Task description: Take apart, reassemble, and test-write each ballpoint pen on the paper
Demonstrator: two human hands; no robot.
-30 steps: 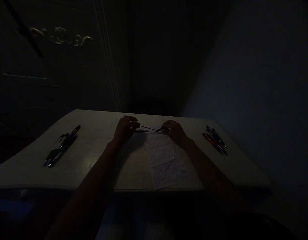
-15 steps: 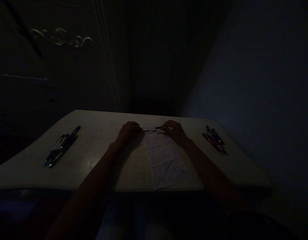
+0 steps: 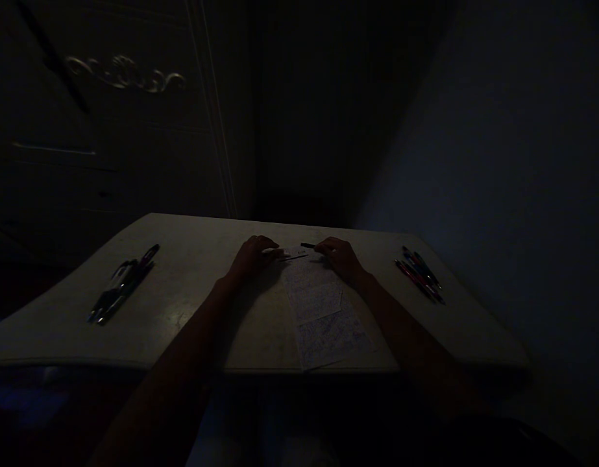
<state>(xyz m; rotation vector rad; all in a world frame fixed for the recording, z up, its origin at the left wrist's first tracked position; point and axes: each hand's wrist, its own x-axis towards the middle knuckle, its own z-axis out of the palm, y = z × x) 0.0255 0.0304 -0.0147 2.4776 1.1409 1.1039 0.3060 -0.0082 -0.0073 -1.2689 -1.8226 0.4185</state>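
In the dim head view, my left hand (image 3: 254,256) rests at the far end of the paper sheets (image 3: 313,292), which are covered with fine bluish marks. Its thumb and fingers curl at a thin dark pen part (image 3: 295,257) that points right across the top sheet. Poor light hides how firmly they grip it. My right hand (image 3: 339,255) faces it from the other side, fingertips pinched on a short black pen (image 3: 307,245) whose tip points left. A small gap separates the two pen pieces.
Several pens lie in a bunch on the table's left side (image 3: 124,282), and several more sit at the right (image 3: 420,275). The pale table (image 3: 182,259) has a curved front edge. Behind it stands a dark cabinet (image 3: 124,74) with ornament; a wall (image 3: 498,194) rises at right.
My left fingers have loosened and spread a little, and the thin pen part has dipped slightly closer to me. The black pen in my right hand has shifted slightly up. The view has moved slightly.
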